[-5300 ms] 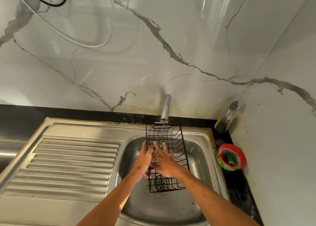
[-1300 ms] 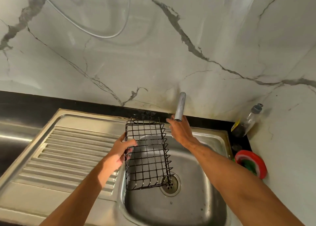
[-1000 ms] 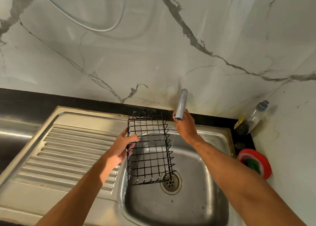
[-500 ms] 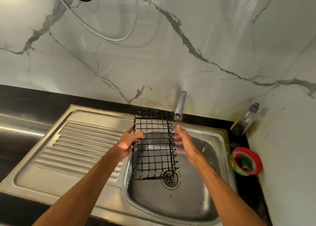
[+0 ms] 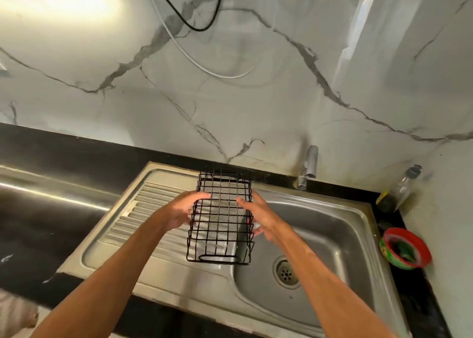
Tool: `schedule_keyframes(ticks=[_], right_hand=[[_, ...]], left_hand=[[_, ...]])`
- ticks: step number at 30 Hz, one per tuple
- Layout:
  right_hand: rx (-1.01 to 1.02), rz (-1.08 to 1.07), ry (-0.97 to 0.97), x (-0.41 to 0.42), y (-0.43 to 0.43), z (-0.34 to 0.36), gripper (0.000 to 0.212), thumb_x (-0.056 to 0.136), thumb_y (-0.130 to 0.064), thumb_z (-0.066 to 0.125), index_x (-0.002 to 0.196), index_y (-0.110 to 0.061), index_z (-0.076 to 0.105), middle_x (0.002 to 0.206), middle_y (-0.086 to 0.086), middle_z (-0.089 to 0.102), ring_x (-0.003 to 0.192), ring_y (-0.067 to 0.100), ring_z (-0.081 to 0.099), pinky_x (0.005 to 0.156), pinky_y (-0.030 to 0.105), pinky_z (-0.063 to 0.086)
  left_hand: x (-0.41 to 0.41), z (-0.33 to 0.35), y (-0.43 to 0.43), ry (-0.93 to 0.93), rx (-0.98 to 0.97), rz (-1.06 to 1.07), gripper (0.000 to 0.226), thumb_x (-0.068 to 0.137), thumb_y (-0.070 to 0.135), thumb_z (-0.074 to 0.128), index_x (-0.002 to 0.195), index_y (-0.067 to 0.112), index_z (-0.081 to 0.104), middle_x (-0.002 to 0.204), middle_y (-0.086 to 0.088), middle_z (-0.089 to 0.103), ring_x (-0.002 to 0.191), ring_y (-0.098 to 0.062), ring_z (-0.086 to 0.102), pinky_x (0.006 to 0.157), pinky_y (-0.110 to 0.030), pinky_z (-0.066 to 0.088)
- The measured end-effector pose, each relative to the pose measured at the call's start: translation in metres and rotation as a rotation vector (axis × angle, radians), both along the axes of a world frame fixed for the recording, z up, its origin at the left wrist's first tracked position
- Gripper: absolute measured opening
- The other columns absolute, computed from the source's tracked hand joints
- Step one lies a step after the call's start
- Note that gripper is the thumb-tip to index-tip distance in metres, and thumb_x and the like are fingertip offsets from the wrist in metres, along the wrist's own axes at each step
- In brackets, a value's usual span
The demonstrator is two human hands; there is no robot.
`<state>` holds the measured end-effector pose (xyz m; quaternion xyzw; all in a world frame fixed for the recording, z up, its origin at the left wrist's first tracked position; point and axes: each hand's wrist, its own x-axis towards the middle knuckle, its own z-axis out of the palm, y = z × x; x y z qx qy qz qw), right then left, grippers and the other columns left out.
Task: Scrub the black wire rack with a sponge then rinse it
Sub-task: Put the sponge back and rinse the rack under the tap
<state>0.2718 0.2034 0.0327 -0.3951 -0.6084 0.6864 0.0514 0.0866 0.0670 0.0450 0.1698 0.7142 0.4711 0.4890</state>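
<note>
- Closest in, the left forearm (image 5: 110, 273) and right forearm (image 5: 327, 281) reach forward from the bottom edge, bare, angled in toward each other
- Under them runs the front rim of the steel sink (image 5: 179, 284), and the drain (image 5: 286, 273) sits in the bottom of the basin, just right of the right wrist
- Now the grip: the left hand (image 5: 179, 213) holds the left long side of the black wire rack (image 5: 220, 217), thumb over the top wire and fingers curled beneath
- The right hand (image 5: 258, 216) takes the opposite long side, thumb lying along the upper edge and fingertips showing through the wires lower down
- The rack sits between the two hands with its long axis pointing away from the person, over the line where the ribbed drainboard (image 5: 143, 204) meets the basin; whether its near end touches the steel cannot be told
- Off to the right, a red-rimmed bowl (image 5: 405, 248) stands on the black counter (image 5: 64, 153) beside the sink, with something dark green inside, too blurred to name
- Further back, the steel tap (image 5: 308, 167) rises behind the basin, right of the rack and apart from it
- A clear bottle (image 5: 401, 189) with dark liquid leans in the corner
- Behind it all is the marble wall (image 5: 256, 112), with a white cable (image 5: 204, 66) and a black cable (image 5: 179, 15) looping down it
</note>
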Motion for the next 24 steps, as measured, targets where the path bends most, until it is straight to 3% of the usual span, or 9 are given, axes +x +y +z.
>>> schedule_keyframes(ticks=[4, 8, 12, 14, 16, 17, 20, 22, 24], right_hand=[[-0.023, -0.051, -0.024, -0.058, -0.030, -0.007, 0.083, 0.094, -0.043, 0.060, 0.156, -0.036, 0.006, 0.165, 0.006, 0.008, 0.144, 0.042, 0.025, 0.101, 0.069, 0.037], [-0.047, -0.114, -0.040, -0.112, -0.054, -0.020, 0.083, 0.095, -0.040, 0.058, 0.157, -0.034, 0.004, 0.165, 0.007, 0.009, 0.144, 0.042, 0.026, 0.102, 0.073, 0.033], [-0.053, -0.169, -0.106, -0.148, -0.069, -0.036, 0.079, 0.097, -0.036, 0.056, 0.157, -0.031, 0.004, 0.164, 0.009, 0.010, 0.144, 0.041, 0.025, 0.107, 0.069, 0.030], [-0.037, -0.181, -0.130, -0.158, -0.072, -0.044, 0.079, 0.098, -0.033, 0.056, 0.157, -0.027, 0.004, 0.164, 0.010, 0.009, 0.146, 0.039, 0.022, 0.112, 0.065, 0.026], [-0.031, -0.202, -0.150, -0.163, -0.075, -0.051, 0.078, 0.098, -0.031, 0.056, 0.157, -0.024, 0.005, 0.164, 0.011, 0.009, 0.147, 0.037, 0.020, 0.116, 0.060, 0.024], [-0.023, -0.208, -0.164, -0.165, -0.076, -0.053, 0.078, 0.098, -0.030, 0.056, 0.157, -0.023, 0.005, 0.164, 0.011, 0.009, 0.147, 0.037, 0.020, 0.116, 0.059, 0.024], [-0.012, -0.210, -0.180, -0.167, -0.077, -0.061, 0.077, 0.099, -0.028, 0.056, 0.157, -0.022, 0.005, 0.164, 0.010, 0.009, 0.148, 0.035, 0.019, 0.118, 0.055, 0.023], [-0.006, -0.200, -0.185, -0.166, -0.078, -0.063, 0.078, 0.099, -0.028, 0.055, 0.157, -0.019, 0.004, 0.164, 0.011, 0.009, 0.148, 0.034, 0.019, 0.119, 0.052, 0.023], [-0.005, -0.207, -0.201, -0.165, -0.078, -0.065, 0.078, 0.100, -0.029, 0.054, 0.157, -0.018, 0.002, 0.164, 0.012, 0.010, 0.148, 0.034, 0.020, 0.119, 0.050, 0.023]], left_hand=[[-0.060, -0.010, -0.022, 0.103, -0.091, -0.010, 0.063, 0.090, 0.042, 0.071, 0.142, 0.014, 0.049, 0.147, -0.004, 0.045, 0.122, -0.025, 0.052, 0.082, -0.043, 0.057], [-0.112, -0.023, -0.030, 0.153, -0.095, -0.102, 0.051, 0.095, 0.040, 0.065, 0.137, 0.017, 0.048, 0.150, -0.002, 0.044, 0.121, -0.020, 0.044, 0.082, -0.036, 0.045], [-0.139, -0.035, -0.028, 0.276, -0.189, -0.199, 0.035, 0.102, 0.028, 0.056, 0.131, 0.009, 0.052, 0.143, -0.022, 0.050, 0.126, -0.039, 0.053, 0.075, -0.037, 0.051], [-0.144, -0.043, -0.030, 0.276, -0.175, -0.219, 0.040, 0.101, 0.029, 0.057, 0.132, 0.003, 0.051, 0.129, -0.020, 0.056, 0.108, -0.034, 0.061, 0.064, -0.029, 0.046], [-0.149, -0.057, -0.029, 0.216, -0.158, -0.185, 0.045, 0.099, 0.026, 0.062, 0.134, 0.002, 0.048, 0.122, -0.014, 0.058, 0.083, -0.019, 0.053, 0.066, -0.028, 0.044], [-0.151, -0.062, -0.030, 0.196, -0.166, -0.159, 0.046, 0.098, 0.023, 0.063, 0.135, 0.003, 0.045, 0.123, -0.012, 0.057, 0.082, -0.016, 0.050, 0.068, -0.030, 0.044], [-0.154, -0.070, -0.030, 0.138, -0.161, -0.138, 0.054, 0.097, 0.020, 0.064, 0.141, 0.003, 0.038, 0.132, -0.013, 0.053, 0.100, -0.019, 0.054, 0.076, -0.033, 0.048], [-0.151, -0.072, -0.030, 0.119, -0.161, -0.106, 0.064, 0.096, 0.022, 0.066, 0.148, 0.003, 0.033, 0.147, -0.018, 0.045, 0.123, -0.029, 0.051, 0.094, -0.044, 0.050], [-0.148, -0.076, -0.026, 0.108, -0.161, -0.079, 0.070, 0.098, 0.022, 0.065, 0.154, 0.004, 0.026, 0.159, -0.020, 0.032, 0.142, -0.038, 0.036, 0.113, -0.053, 0.036]])
